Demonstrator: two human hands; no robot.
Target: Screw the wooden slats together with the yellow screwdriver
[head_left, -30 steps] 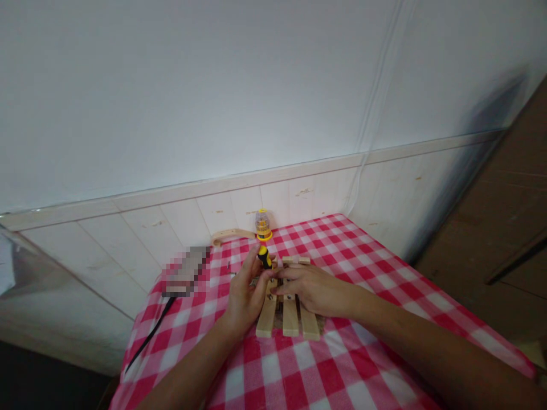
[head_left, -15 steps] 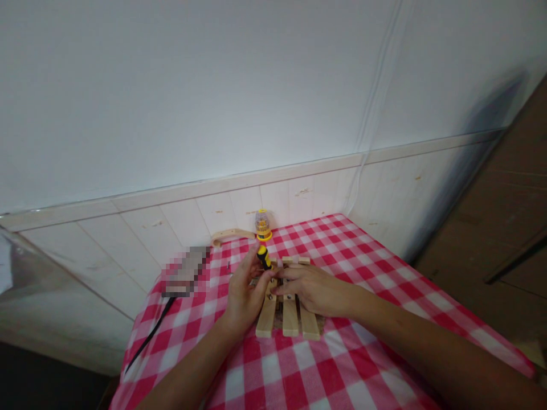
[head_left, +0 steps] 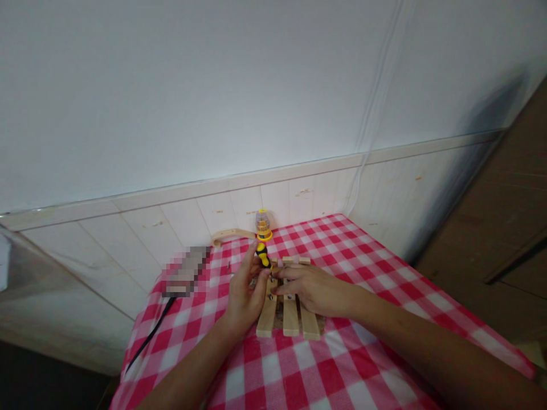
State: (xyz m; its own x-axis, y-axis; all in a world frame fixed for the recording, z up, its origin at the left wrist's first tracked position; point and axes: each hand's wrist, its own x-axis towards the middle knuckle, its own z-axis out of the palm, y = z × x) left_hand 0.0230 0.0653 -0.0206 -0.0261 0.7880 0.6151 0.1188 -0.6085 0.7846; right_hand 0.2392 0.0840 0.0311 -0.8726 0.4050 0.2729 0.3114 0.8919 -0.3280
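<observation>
A screwdriver [head_left: 262, 256] with a yellow and black handle leans slightly left over the wooden slats [head_left: 291, 319]. My left hand [head_left: 244, 293] is closed around the lower part of its handle, thumb on the near side and index finger pointing up along it. The tip is hidden by my fingers. My right hand [head_left: 314, 287] lies across the middle and right slats, its fingers apart and pointing left. Its fingertips reach the left slat [head_left: 266, 322], close to the screwdriver's lower end. Metal screw heads or fittings [head_left: 270, 297] show on the slats.
A clear and yellow bit container [head_left: 264, 226] stands at the back by the wall, beside a curved wooden piece [head_left: 233, 233]. A small metal piece [head_left: 228, 266] lies left of my hand. A blurred-out object [head_left: 188, 273] with a black cable sits on the checked tablecloth [head_left: 273, 370].
The screwdriver handle has tipped slightly up and left, and my left index finger has straightened alongside it. My right hand has barely moved; the slats stay in place.
</observation>
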